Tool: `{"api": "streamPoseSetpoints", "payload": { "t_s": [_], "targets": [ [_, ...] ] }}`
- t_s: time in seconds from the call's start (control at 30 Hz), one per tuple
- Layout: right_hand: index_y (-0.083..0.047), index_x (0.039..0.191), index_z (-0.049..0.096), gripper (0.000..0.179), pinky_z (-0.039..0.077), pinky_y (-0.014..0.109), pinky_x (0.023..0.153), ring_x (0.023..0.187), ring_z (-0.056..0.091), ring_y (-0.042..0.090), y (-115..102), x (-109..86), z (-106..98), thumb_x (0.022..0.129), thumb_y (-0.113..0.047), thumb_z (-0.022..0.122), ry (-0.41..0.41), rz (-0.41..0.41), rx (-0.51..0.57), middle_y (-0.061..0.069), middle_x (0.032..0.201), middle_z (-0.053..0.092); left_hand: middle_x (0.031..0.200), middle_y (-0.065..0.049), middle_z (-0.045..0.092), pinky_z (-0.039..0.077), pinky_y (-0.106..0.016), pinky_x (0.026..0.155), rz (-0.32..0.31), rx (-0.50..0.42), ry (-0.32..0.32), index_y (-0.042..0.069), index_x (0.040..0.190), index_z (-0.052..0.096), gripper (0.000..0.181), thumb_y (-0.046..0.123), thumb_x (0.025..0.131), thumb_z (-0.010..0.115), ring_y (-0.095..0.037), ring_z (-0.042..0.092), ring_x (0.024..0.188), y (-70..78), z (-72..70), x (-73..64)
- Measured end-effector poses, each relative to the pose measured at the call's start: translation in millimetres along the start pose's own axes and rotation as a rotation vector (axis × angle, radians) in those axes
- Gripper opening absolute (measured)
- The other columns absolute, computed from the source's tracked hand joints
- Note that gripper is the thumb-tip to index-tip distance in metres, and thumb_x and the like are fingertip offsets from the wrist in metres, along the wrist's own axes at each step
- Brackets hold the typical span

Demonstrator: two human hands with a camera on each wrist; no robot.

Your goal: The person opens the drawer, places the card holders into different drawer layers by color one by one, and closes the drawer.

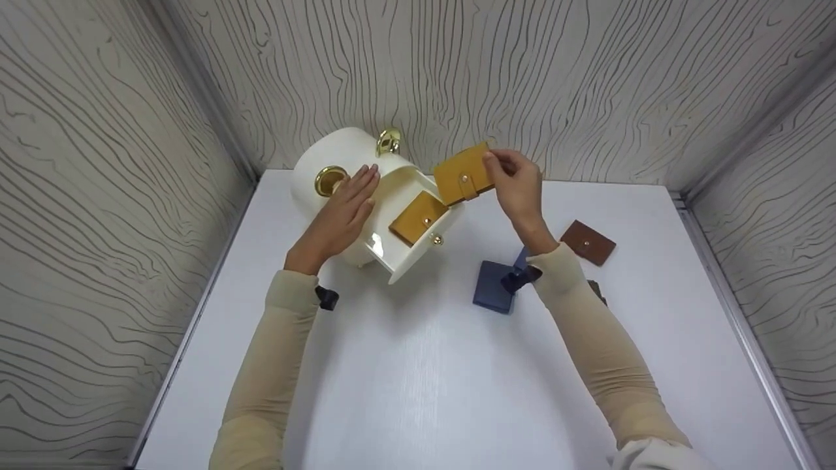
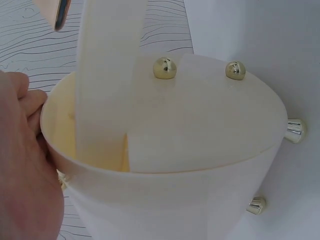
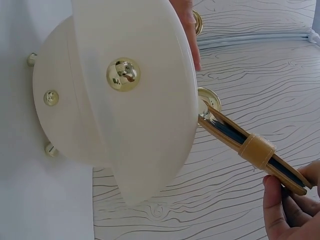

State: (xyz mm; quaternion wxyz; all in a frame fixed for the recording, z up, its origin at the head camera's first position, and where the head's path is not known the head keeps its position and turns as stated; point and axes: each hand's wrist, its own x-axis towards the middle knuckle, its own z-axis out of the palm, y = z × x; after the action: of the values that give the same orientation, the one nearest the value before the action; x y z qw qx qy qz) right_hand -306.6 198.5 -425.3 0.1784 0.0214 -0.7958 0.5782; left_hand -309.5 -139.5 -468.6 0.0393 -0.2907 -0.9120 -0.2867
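My right hand (image 1: 520,192) pinches a mustard-yellow wallet (image 1: 457,175) with a snap strap by its right end. That wallet hangs over the far right corner of the pulled-out drawer (image 1: 403,269). Inside the drawer lies a second yellow wallet (image 1: 413,225). With fingers straight, my left hand (image 1: 338,219) rests on top of the white rounded box (image 1: 343,145) that holds the drawer. In the right wrist view, the held wallet (image 3: 227,136) appears edge-on, dark between its covers, its tip overlapping the drawer front's edge. The left wrist view shows left fingers at the box's rim (image 2: 165,171).
Blue wallets (image 1: 491,287) lie on the white table below my right wrist, partly hidden by the camera strap. Further right are a brown wallet (image 1: 589,243) and a dark item (image 1: 597,292) half covered by the sleeve. Patterned walls (image 1: 457,85) stand behind and at both sides.
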Motion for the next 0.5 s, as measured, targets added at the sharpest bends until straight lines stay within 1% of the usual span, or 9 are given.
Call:
{"api": "streamPoseSetpoints", "payload": {
  "t_s": [0.17,0.4,0.5],
  "targets": [
    [-0.001,0.127,0.073,0.036,0.062,0.022,0.086,0.103,0.073,0.017,0.5,-1.2,6.0,0.107,-0.03,0.067,-0.014,-0.011,0.015,0.016,0.117,0.076,0.18,0.0,0.016,0.002,-0.043,0.139,-0.004,0.002,0.004,0.013,0.17,0.022,0.056,0.031,0.118,0.031,-0.022,0.009,0.169,0.0,-0.3,-0.4],
    [0.001,0.123,0.075,0.034,0.059,0.017,0.076,0.095,0.072,0.014,3.7,-0.4,14.6,0.107,-0.027,0.068,-0.014,-0.039,0.016,0.017,0.112,0.077,0.18,-0.001,0.017,0.003,-0.045,0.139,0.007,0.001,0.012,0.011,0.17,0.022,0.056,0.031,0.118,0.031,-0.023,0.011,0.169,-1.0,1.1,-0.2],
    [0.001,0.123,0.075,0.034,0.059,0.017,0.075,0.094,0.071,0.014,4.7,-0.8,17.9,0.107,-0.027,0.068,-0.027,-0.029,0.025,0.016,0.111,0.076,0.18,-0.001,0.017,0.003,-0.045,0.139,0.006,0.001,0.015,0.012,0.17,0.023,0.056,0.031,0.118,0.032,-0.022,0.011,0.169,-0.8,0.6,0.0]
  ]
}}
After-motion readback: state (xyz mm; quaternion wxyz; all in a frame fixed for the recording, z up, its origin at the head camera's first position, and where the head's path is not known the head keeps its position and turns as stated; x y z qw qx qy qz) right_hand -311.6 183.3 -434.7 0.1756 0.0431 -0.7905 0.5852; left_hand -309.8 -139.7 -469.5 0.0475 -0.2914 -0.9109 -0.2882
